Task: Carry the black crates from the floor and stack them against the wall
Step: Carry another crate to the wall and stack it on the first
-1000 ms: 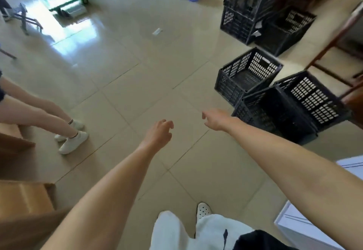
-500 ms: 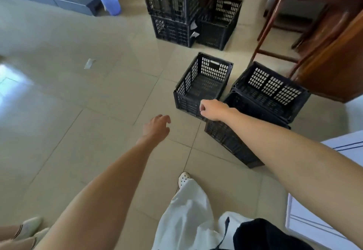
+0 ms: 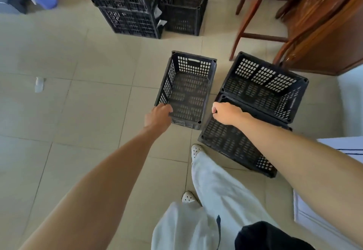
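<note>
The small empty crate (image 3: 186,90) sits upright on the tiled floor (image 3: 88,102), just left of two larger crates (image 3: 253,112), one nested crookedly in the other. Our left hand (image 3: 157,117) curls over its near-left rim corner, fingers hooked inside; our right hand (image 3: 225,113) hovers loosely curled above the nested pair, gripping nothing we can see. We judge the lattice plastic light and stiff (though the rim edges may bite), best taken by opposite rims or the slot handle (image 3: 193,60). Stacked crates (image 3: 127,6) wait beyond.
</note>
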